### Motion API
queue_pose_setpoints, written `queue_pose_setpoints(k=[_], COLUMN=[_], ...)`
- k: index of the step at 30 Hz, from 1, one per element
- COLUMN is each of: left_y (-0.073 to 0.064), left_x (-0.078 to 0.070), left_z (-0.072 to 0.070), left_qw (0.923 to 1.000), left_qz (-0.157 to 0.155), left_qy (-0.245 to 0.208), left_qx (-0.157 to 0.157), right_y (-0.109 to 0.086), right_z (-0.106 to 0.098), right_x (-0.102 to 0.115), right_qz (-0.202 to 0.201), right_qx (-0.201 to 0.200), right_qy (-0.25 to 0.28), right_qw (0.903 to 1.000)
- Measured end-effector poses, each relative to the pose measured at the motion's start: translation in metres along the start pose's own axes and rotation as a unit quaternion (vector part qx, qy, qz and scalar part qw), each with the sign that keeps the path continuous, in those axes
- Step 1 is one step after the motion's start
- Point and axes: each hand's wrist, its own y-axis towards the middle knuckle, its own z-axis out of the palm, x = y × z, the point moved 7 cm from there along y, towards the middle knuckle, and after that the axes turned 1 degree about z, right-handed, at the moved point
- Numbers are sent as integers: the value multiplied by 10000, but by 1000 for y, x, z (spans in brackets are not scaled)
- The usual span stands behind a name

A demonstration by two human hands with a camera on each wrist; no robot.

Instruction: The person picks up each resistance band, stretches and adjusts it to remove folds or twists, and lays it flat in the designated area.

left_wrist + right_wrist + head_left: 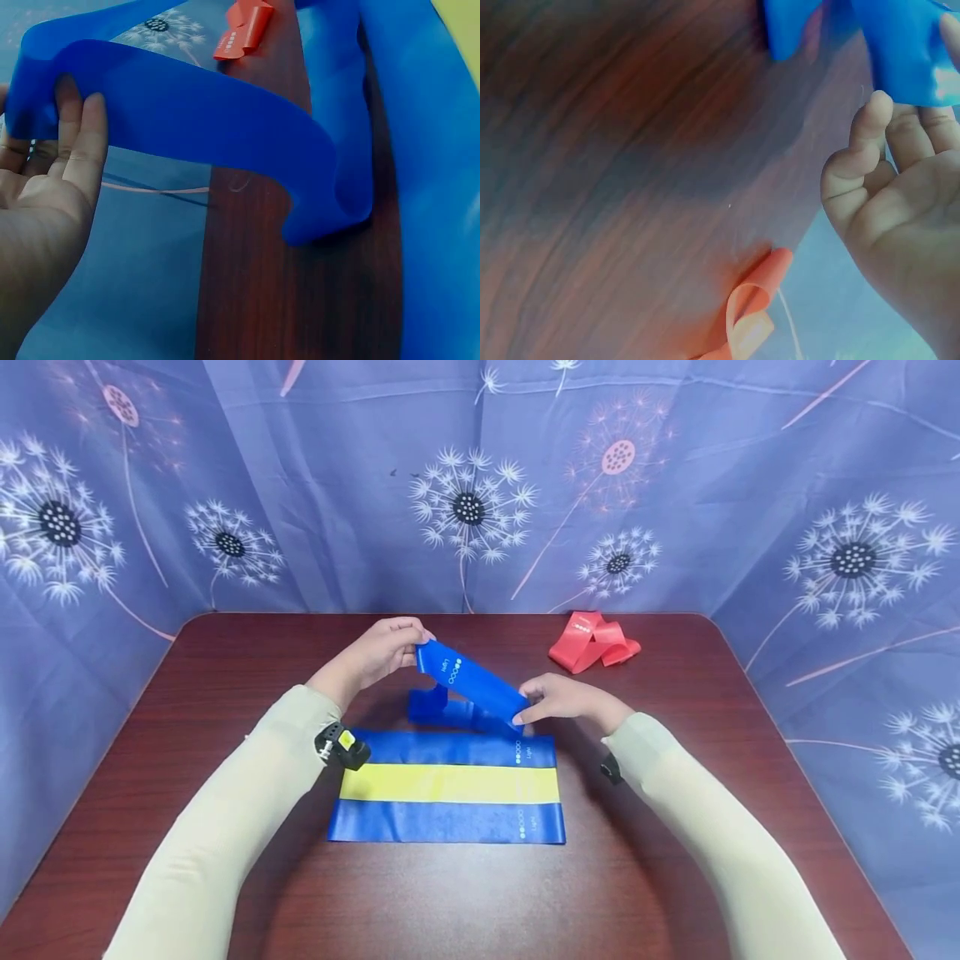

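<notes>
A blue resistance band (pixel 480 683) marked "Light" is stretched at a slant between both hands above the table. My left hand (pixel 384 652) pinches its upper left end, and my right hand (pixel 564 700) pinches the lower right end. The rest of this loop hangs down behind and touches the table, folded, as the left wrist view also shows the band (pixel 202 112). In front of it lie flat bands: a blue band (pixel 442 748), a yellow band (pixel 450 783) and another blue band (pixel 442 822), side by side with their long edges close together.
A crumpled red band (pixel 588 642) lies near the table's back right edge. The dark wooden table (pixel 645 877) ends at a blue curtain (pixel 337 485) with dandelion prints, which hangs behind and at both sides.
</notes>
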Motion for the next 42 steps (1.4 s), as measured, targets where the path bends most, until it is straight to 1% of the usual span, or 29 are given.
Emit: queue_pose_setpoints(k=[2,4,8,10,13,17,20,23,24,26,28,30,33,35,38,40,42], left_y=[0,0,-1,-4,-9,-15,-19,-20,-21,-22,-24,-28,-34,-37,-41,-43,-45], left_x=[-4,-6,-11,-12,-9,0,6,13,16,25,36,47,61,69,79,84,88], left_z=[-2,-5,-17,-26,-38,-48,-55,-64,-67,-74,-81,-88,-91,-90,-84,-81,-79], left_qw=[9998,9986,9930,9902,9897,9917,9920,9933,9945,9967,9956,9915,9875,9867,9842,9825,9797], left_qz=[89,170,374,458,434,225,125,31,-8,-164,-353,-540,-791,-965,-1213,-1326,-1405], left_qy=[-198,-496,-1112,-1294,-1301,-1180,-1137,-961,-789,-279,313,852,1191,1230,1281,1311,1429], left_qx=[-19,-36,-156,-259,-411,-452,-531,-640,-685,-746,-807,-816,-660,-442,-117,32,107], right_y=[1,1,0,0,-1,-2,-1,0,0,0,0,-1,-3,-5,-6,-7,-8], right_z=[0,0,-3,-5,-9,-14,-16,-19,-21,-23,-26,-26,-24,-22,-20,-19,-19], right_x=[0,-1,-7,-11,-17,-20,-21,-23,-23,-23,-25,-29,-39,-44,-50,-52,-53], right_qz=[-19,-12,35,77,141,157,177,239,243,230,265,373,655,781,960,1068,1200], right_qx=[46,52,27,-26,-101,-196,-243,-402,-499,-700,-867,-939,-914,-872,-862,-924,-1029], right_qy=[6,-116,-508,-660,-649,-538,-668,-963,-1072,-1190,-1156,-929,-305,155,756,923,950], right_qw=[10000,9999,9987,9978,9977,9982,9973,9943,9927,9902,9891,9905,9932,9930,9888,9857,9828])
